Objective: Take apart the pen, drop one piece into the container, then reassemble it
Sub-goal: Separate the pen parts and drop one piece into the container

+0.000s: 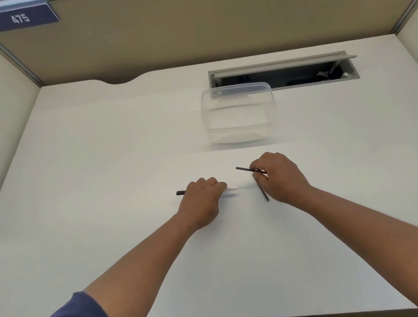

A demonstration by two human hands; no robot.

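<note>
My left hand (202, 199) lies over a white pen barrel (231, 189) on the desk; the barrel's black end (180, 193) sticks out to the left. My right hand (279, 175) pinches a thin black refill (244, 169) that points up and left. A second thin black piece (262, 190) lies under that hand, pointing toward me. A clear plastic container (239, 111) stands open and empty behind both hands.
The white desk (101, 199) is bounded by beige partition walls at the back and sides. An open cable tray (284, 74) is sunk into the desk right behind the container. A blue sign reading 475 (20, 18) hangs top left.
</note>
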